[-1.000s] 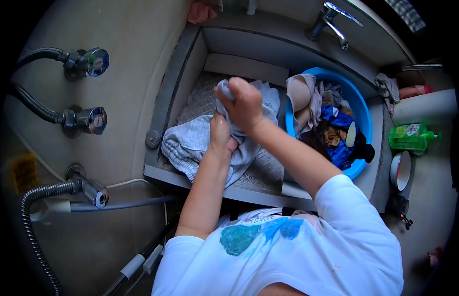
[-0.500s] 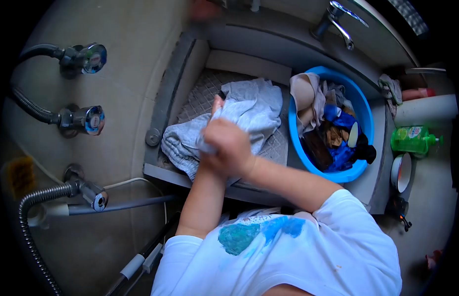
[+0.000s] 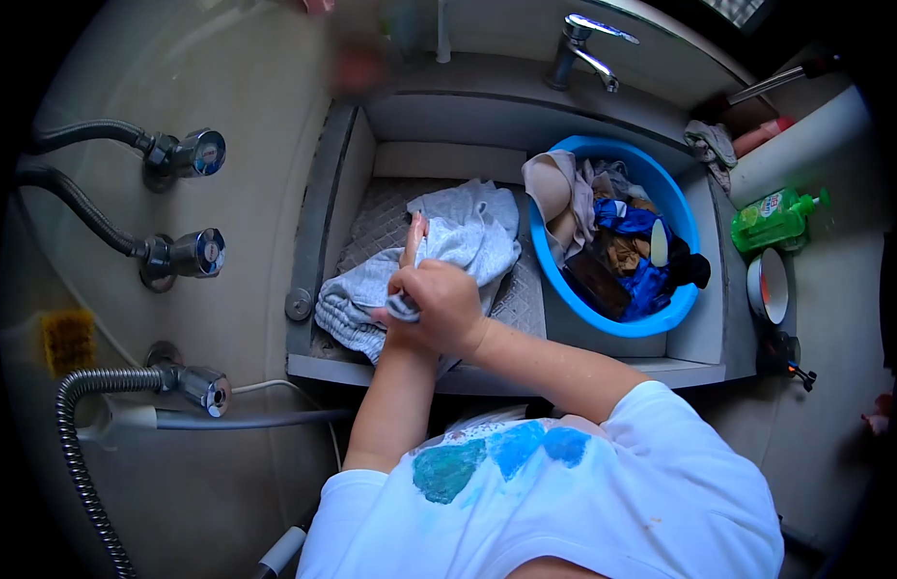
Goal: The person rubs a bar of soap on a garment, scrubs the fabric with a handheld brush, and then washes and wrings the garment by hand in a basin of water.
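Observation:
A light grey garment (image 3: 477,217) lies bunched on the ridged washboard surface (image 3: 371,217) of the sink. My right hand (image 3: 443,304) is closed in a fist round a fold of this garment, crossing over my left wrist. Beyond the fist, the stretched-out fingers of my left hand (image 3: 415,236) lie flat along the cloth; its palm is mostly hidden by my right hand. The garment's ribbed edge spreads to the left of both hands.
A blue basin (image 3: 690,232) of mixed clothes stands in the sink's right part. Behind is a faucet (image 3: 588,48). At right are a green soap bottle (image 3: 772,222) and a bowl (image 3: 769,287). Valves (image 3: 193,253) and a yellow sponge (image 3: 68,342) are at left.
The view has shifted, so the basin and faucet appear further left. My right hand stays closed on the grey cloth, and the far part of the garment sits slightly lower in view.

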A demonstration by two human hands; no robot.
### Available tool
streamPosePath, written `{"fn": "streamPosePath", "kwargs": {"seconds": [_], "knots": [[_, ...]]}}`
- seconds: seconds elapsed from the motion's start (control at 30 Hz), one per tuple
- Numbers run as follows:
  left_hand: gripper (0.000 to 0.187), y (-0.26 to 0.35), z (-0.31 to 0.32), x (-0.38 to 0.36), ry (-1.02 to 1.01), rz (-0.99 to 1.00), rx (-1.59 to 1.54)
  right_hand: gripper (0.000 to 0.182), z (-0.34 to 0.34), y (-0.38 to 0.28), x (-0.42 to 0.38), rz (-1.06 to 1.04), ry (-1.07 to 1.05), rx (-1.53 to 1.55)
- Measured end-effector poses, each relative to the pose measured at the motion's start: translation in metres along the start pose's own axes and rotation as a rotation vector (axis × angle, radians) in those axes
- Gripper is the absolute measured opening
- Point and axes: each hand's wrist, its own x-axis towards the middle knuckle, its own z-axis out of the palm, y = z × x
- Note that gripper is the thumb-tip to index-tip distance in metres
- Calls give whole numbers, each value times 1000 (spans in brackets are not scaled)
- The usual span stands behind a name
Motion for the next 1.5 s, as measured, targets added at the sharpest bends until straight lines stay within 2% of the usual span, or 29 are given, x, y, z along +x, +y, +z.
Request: {"fn": "streamPosePath", "kwargs": {"seconds": [0.07,0.1,0.13,0.17,0.2,0.27,0.33,0.37,0.43,0.47,0.53,0.57,0.6,0.67,0.7,0.73,0.8,0.87,0.93,1.0,1.03,1.07,1.13,1.17,1.2,1.23,1.27,1.4,1.5], "knots": [[46,-5,19,-4,36,24,31,24,3,30,19,-188,141,-121],[45,-6,31,-12,65,30,52,23,3,49,30,-177,160,-91],[44,-7,40,-16,94,40,73,25,2,60,45,11,173,-132],[43,-8,44,-18,121,51,95,30,3,79,60,171,224,-3],[48,-8,44,-12,-90,-21,-57,34,-5,89,71,330,171,-127],[42,-10,47,-10,-87,14,-121,33,-7,89,62,413,156,-113],[40,-30,-6,7,-493,152,-232,29,-1,55,32,21,322,-116],[44,-27,-7,-13,-333,179,97,25,0,28,14,-13,195,-77],[49,-29,-6,-27,-165,199,422,20,-9,-14,-6,-95,-14,-53],[50,-34,-9,-13,-256,235,294,20,-7,1,-3,-100,-19,-50],[51,-45,-18,14,-427,310,44,20,2,51,18,-217,181,-74],[49,-24,16,-1,-177,133,61,19,-4,64,34,-96,179,-115],[48,-2,51,-17,71,-46,31,19,2,85,52,-55,336,-165],[50,-8,45,-10,-60,-96,-66,20,-6,100,62,97,223,-285],[46,-5,44,-12,-64,-108,-71,20,-4,87,57,90,256,-246],[45,-5,41,-13,-73,-97,-72,19,-1,69,45,74,288,-212],[44,-7,25,-16,-104,-66,-48,20,5,26,15,-157,146,-38],[42,-10,15,-13,-93,-48,-29,20,-4,-1,1,-157,-15,5],[41,-5,31,-17,4,-49,-40,20,6,47,18,-194,155,-67],[40,-2,43,-13,35,-51,-82,24,2,85,56,-27,289,-216],[40,-6,47,-10,27,-51,-133,24,-8,94,70,287,118,-154],[40,-6,48,-7,17,-53,-179,22,-7,97,76,199,183,-254],[42,-9,36,-6,-59,-46,-195,22,2,85,57,190,204,-189],[42,-3,42,-16,-60,-42,-200,19,4,63,42,73,178,-47],[38,4,52,-29,41,-63,-159,18,5,40,28,-39,136,99],[40,11,61,-42,141,-88,-120,15,2,11,12,-86,-15,65],[39,7,50,-37,145,-87,-76,14,-2,-5,1,-147,-94,117],[40,-8,15,-9,35,-7,-10,18,15,54,28,-189,174,-19],[48,-6,24,-8,80,-25,29,23,7,80,71,129,214,12]]}}
